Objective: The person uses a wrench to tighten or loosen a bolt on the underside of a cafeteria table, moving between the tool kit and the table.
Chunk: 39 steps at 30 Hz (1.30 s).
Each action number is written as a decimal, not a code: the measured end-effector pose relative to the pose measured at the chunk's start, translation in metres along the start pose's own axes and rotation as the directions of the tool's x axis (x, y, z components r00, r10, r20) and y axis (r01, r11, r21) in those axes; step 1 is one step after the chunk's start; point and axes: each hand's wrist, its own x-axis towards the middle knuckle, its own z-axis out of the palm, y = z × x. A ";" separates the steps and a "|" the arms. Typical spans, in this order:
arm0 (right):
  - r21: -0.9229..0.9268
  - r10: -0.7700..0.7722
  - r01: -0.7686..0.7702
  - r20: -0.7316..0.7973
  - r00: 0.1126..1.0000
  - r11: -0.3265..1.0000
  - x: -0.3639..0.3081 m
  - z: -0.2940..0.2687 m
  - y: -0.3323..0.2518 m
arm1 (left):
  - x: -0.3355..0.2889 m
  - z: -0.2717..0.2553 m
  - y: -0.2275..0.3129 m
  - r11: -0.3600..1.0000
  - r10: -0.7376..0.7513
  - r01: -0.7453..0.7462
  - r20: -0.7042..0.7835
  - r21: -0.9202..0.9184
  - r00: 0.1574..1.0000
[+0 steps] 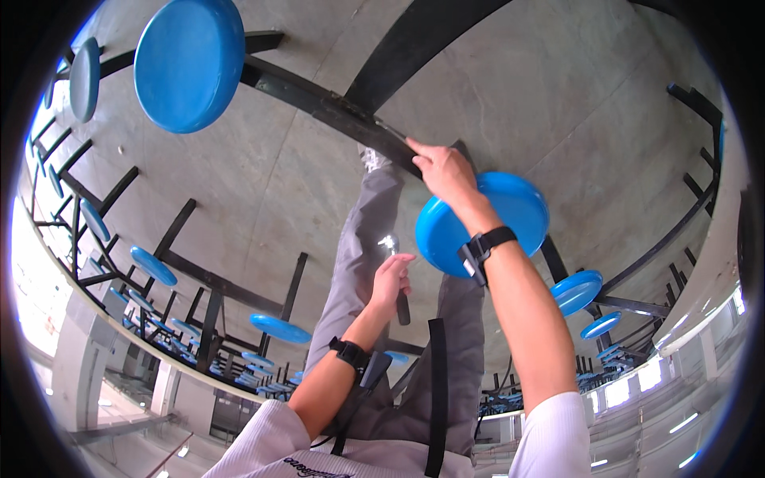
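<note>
My left hand (390,281) is closed around a black-handled tool with a shiny, rounded metal head (389,242), which looks like a spoon. The handle comes out below my fingers, in front of my grey trousers. Farther forward, my right hand (446,171) reaches over a round blue stool seat (516,209) to a black metal beam (319,103). Its index finger stretches along the beam beside a thin greyish strip (390,129). The other fingers curl under, and what they hold, if anything, is hidden. Black straps circle both my wrists.
Another blue seat (190,65) sits on the beam's far left end. A wide black leg (418,44) branches off the beam across the grey floor (574,103). Several upturned frames with blue seats (280,327) stand left and right. Clear wrapping (373,159) covers my left foot.
</note>
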 end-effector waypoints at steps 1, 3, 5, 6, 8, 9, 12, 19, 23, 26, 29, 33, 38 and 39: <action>-0.002 0.003 -0.003 0.004 1.000 1.000 0.004 -0.001 0.007 | 0.002 0.002 0.002 1.000 0.009 -0.009 0.012 0.005 1.000; -0.016 0.027 -0.026 0.039 0.999 1.000 0.010 -0.001 0.011 | -0.001 0.000 0.001 1.000 0.012 -0.012 0.006 0.010 1.000; -0.045 0.022 -0.020 0.045 0.999 0.999 0.016 -0.001 0.016 | -0.001 -0.001 0.000 1.000 -0.001 0.001 -0.004 -0.010 1.000; -0.080 0.014 -0.010 0.045 0.999 0.997 0.022 -0.001 0.018 | 0.000 -0.002 0.000 1.000 -0.002 0.001 -0.004 -0.008 1.000; -0.140 -0.010 0.013 0.025 1.000 0.990 0.036 0.000 0.026 | 0.000 -0.004 0.001 1.000 -0.004 0.004 0.005 -0.021 1.000; -0.160 -0.005 0.013 0.050 0.999 0.987 0.043 0.000 0.030 | 0.000 -0.003 0.001 1.000 -0.004 0.004 0.007 -0.019 1.000; -0.262 -0.056 0.068 0.055 0.997 0.963 0.050 0.006 0.033 | -0.004 -0.003 0.004 0.999 -0.016 0.016 -0.002 -0.030 1.000; -0.240 0.039 -0.023 0.058 0.998 0.971 0.069 0.028 0.049 | -0.005 -0.005 0.011 0.999 0.002 -0.002 0.001 -0.052 1.000; -0.249 0.037 -0.018 0.072 0.997 0.968 0.073 0.031 0.052 | -0.006 -0.010 0.012 0.997 0.003 -0.003 0.001 -0.078 1.000; -0.335 -0.137 0.156 0.078 0.987 0.929 0.060 0.019 0.048 | -0.004 -0.011 0.016 0.997 0.010 -0.010 0.002 -0.082 1.000; -0.321 -0.278 0.257 -0.021 0.960 0.911 0.046 -0.001 0.033 | -0.005 -0.008 0.019 0.996 0.016 -0.013 0.025 -0.090 1.000; -0.305 -0.239 0.190 -0.130 0.962 0.933 0.020 -0.045 0.001 | -0.009 -0.002 0.030 0.998 0.028 -0.024 0.066 -0.060 0.997; 0.299 0.129 -0.088 -0.120 0.984 0.950 -0.049 -0.061 -0.008 | -0.002 -0.023 0.035 0.994 0.090 -0.096 0.106 0.054 0.990; 0.472 0.240 -0.188 -0.051 0.969 0.861 -0.069 -0.059 -0.024 | -0.004 -0.031 0.039 0.995 0.096 -0.098 0.080 0.020 0.992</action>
